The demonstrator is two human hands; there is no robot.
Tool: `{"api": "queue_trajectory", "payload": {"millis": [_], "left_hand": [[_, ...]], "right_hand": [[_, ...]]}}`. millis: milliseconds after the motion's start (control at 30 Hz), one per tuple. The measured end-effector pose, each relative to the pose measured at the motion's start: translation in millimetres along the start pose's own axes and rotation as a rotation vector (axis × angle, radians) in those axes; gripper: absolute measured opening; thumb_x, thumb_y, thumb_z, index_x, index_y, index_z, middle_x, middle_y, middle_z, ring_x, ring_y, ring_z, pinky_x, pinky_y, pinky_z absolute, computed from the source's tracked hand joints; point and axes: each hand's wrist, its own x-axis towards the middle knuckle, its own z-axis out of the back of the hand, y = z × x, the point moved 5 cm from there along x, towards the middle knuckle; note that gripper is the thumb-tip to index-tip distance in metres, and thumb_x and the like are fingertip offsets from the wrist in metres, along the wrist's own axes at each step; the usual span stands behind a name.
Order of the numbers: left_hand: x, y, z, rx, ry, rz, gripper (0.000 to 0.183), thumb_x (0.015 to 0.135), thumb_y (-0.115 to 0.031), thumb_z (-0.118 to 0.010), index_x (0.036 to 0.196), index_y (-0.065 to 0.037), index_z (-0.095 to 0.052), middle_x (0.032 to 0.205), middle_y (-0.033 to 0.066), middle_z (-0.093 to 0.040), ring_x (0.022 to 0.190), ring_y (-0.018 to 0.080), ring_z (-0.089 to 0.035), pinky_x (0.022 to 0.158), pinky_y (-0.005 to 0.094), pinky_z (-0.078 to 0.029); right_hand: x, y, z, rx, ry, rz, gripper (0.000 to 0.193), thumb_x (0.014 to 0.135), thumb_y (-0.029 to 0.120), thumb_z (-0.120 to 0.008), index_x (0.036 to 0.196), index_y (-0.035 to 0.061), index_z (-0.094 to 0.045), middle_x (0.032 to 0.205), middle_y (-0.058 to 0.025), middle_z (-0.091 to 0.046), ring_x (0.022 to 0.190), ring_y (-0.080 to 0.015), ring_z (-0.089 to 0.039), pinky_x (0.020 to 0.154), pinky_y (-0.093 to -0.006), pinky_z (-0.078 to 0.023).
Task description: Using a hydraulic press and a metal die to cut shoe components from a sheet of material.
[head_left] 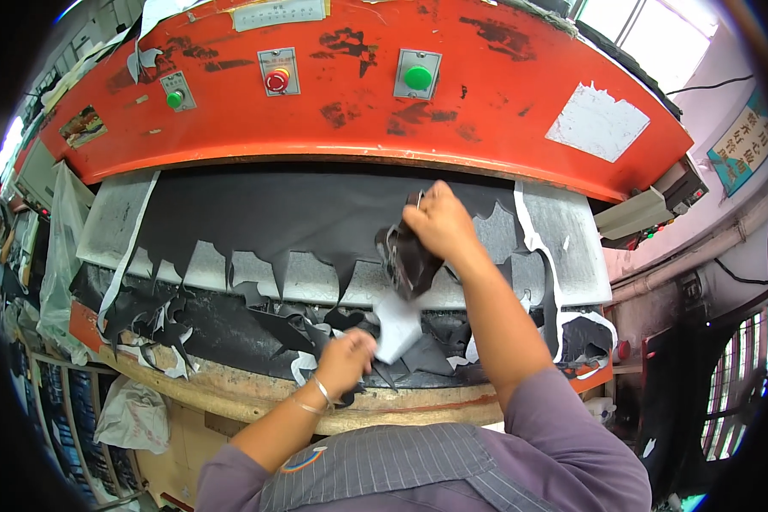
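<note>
My right hand (439, 224) is closed around the upper end of a dark metal cutting die (414, 260) and holds it tilted above the front edge of the press bed. Just under the die is a pale cut piece (398, 328), slightly blurred. My left hand (346, 363), with a bangle at the wrist, is beside this piece with its fingers curled in. Whether the fingertips grip the piece is not clear. Behind the die, a black sheet (290, 209) with a jagged, cut-out front edge lies across the pale bed (572, 247).
Over the bed spans a red press beam (341, 111) with a red button (277, 81) and green buttons (417, 78). Black and white offcuts (158, 320) litter the front ledge above a worn wooden edge (230, 403). A clear plastic bag (64, 256) hangs at the left.
</note>
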Motion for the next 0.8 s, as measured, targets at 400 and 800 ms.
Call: {"api": "queue_trajectory", "payload": {"millis": [400,800], "left_hand": [[40.0,-117.6,29.2,0.612,-0.206,-0.478,0.057,0.082,-0.022,-0.068,0.13,0.0,-0.046,0.117,0.02,-0.06,0.106,0.0354,-0.057,0.093,0.0415,-0.043],[34.2,-89.8,-3.7,0.819,-0.198,-0.421,0.081,0.085,-0.013,-0.055,0.143,0.013,-0.005,0.146,0.0261,-0.033,0.139,0.0352,-0.026,0.114,0.0515,-0.002]], "right_hand": [[41.6,-40.2,-32.9,-0.196,0.376,-0.302,0.068,0.077,0.056,-0.064,0.122,0.0048,-0.059,0.131,-0.0152,-0.053,0.115,-0.0317,-0.056,0.092,-0.0408,-0.047],[7.1,-48.4,-27.1,-0.018,0.242,0.173,0.118,0.048,0.043,-0.087,0.148,0.0177,-0.028,0.147,-0.0229,-0.033,0.137,-0.0402,-0.026,0.111,-0.0512,-0.017]]}}
